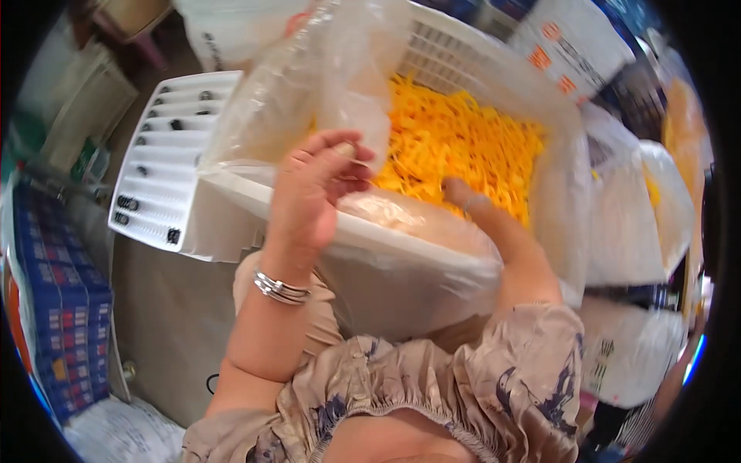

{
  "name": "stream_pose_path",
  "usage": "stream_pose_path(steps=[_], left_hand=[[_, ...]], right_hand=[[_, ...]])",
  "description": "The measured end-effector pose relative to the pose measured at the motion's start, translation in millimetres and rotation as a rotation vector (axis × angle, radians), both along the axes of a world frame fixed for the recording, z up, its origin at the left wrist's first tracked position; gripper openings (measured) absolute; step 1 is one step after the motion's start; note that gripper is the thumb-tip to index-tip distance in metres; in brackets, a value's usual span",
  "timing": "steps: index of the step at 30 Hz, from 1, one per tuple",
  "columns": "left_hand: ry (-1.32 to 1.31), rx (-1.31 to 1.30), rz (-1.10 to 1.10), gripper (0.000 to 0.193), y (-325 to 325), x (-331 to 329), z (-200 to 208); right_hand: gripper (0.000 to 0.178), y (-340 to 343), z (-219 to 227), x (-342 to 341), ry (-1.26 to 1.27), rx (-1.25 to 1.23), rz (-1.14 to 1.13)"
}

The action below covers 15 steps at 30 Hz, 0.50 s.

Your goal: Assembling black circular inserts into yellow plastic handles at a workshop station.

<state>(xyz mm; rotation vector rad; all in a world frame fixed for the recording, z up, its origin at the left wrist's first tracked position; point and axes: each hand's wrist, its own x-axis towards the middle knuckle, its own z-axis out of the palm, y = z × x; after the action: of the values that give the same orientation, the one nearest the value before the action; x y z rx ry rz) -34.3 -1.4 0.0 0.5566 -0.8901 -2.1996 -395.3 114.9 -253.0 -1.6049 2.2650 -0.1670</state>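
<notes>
A white slatted crate (436, 46), lined with a clear plastic bag (266, 112), stands in front of me, holding a heap of small yellow-orange ring-like pieces (455, 139). Over the crate's near left part my left hand (320, 174) is raised, its fingers curled in and the thumb pressed to them. Whatever they hold, if anything, is too small to name. My right hand (461, 194) reaches down onto the yellow pieces near the crate's near side; its fingers are mostly hidden among them. A bunched part of the clear liner lies between my hands along the near rim.
Left of the crate sits a white ribbed tray (162, 177) with several small black parts in its rows. White plastic bags (625, 201) stand at the right, and a printed white sack (571, 46) at the back right. Blue patterned boxes (65, 309) line the far left.
</notes>
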Motion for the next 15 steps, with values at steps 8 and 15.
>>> stream_pose_path(steps=[8, 15], left_hand=[[-0.032, -0.112, -0.053, 0.021, 11, -14, -7], [-0.149, -0.211, -0.143, 0.029, 38, -53, -33]], right_hand=[[0.031, 19, 144, -6, -0.157, -0.620, -0.208], [0.033, 47, 251, 96, -1.027, -0.889, -0.353]])
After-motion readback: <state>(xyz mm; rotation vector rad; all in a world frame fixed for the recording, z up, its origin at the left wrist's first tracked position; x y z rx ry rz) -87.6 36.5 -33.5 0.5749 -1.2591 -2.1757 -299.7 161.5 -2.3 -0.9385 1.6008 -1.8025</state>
